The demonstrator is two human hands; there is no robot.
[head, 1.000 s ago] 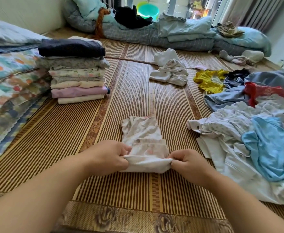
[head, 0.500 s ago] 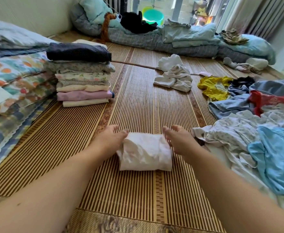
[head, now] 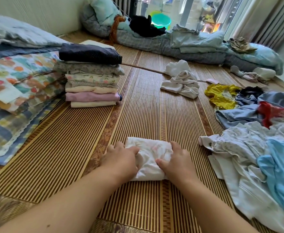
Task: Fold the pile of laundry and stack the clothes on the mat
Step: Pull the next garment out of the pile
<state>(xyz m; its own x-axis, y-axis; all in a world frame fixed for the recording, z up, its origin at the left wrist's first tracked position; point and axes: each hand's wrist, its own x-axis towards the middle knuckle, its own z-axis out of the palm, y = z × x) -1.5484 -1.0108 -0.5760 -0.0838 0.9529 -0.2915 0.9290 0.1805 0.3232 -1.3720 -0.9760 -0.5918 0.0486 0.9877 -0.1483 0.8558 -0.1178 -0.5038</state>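
Head view, reporting.

A: What have I got under the hands?

B: I see a small folded garment [head: 150, 158], white with a faint pink print, lying on the mat [head: 80, 153]. My left hand [head: 121, 159] clamps its left side, fingers bent over the cloth. My right hand [head: 175, 161] clamps its right side, thumb pressed onto the top of the fold. Both hands grip the same piece, which lies flat between them.

A: Where's the stack?

B: Ahead and to the left of the grip, well apart from it: a stack [head: 91, 76] of folded clothes on the mat, a dark navy piece on top, pink and cream ones near the bottom. Further left of that lie patterned quilts [head: 11, 91].

A: And the unfolded lot?

B: Just right of my right hand is the pile [head: 255, 145], pale floral pieces with a blue garment [head: 282, 172] on top, red and grey-blue cloth behind. Ahead and right of the grip sit a crumpled white bundle [head: 181, 83] and a yellow piece [head: 222, 95], each apart from the held garment.
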